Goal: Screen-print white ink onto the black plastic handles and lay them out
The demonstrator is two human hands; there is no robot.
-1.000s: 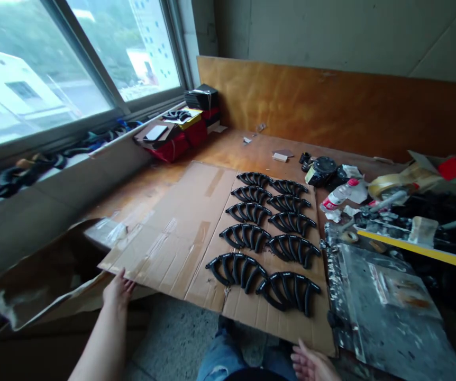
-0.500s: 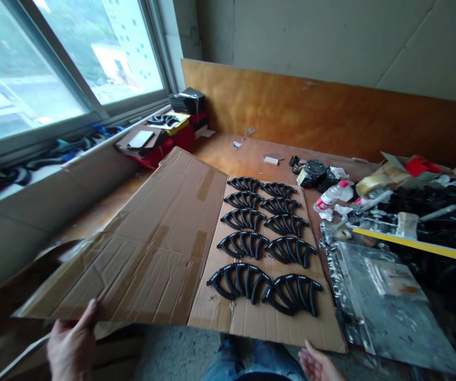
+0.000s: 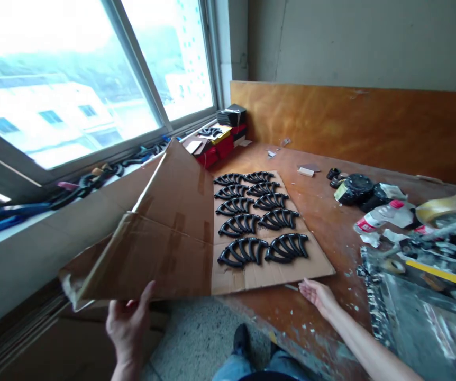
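A large folded cardboard sheet (image 3: 200, 283) lies across the work table, its left flap (image 3: 156, 248) raised at a slant. My left hand (image 3: 128, 323) grips the near edge of that flap, thumb on the upper face and fingers underneath. Two columns of black curved, ribbed pieces (image 3: 242, 251) lie in rows on the flat right half; each is a fan of slim bars joined along an arc. At the near right edge of the sheet is my right hand (image 3: 317, 293), fingers drawn together with the tips at the cardboard; part of its grip is hidden.
Right of the sheet are a plastic bottle (image 3: 379, 216), black taped rolls (image 3: 354, 189), a yellow strip (image 3: 444, 276) and plastic bags (image 3: 414, 312). Red and black boxes (image 3: 216, 153) stand at the back corner by the window. A wooden board (image 3: 350, 119) backs the table (image 3: 260, 312).
The cardboard with the black pieces has shifted left, away from the clutter on the right. Its left flap is tilted up more steeply. My view has turned left; both hands stay at the near edge.
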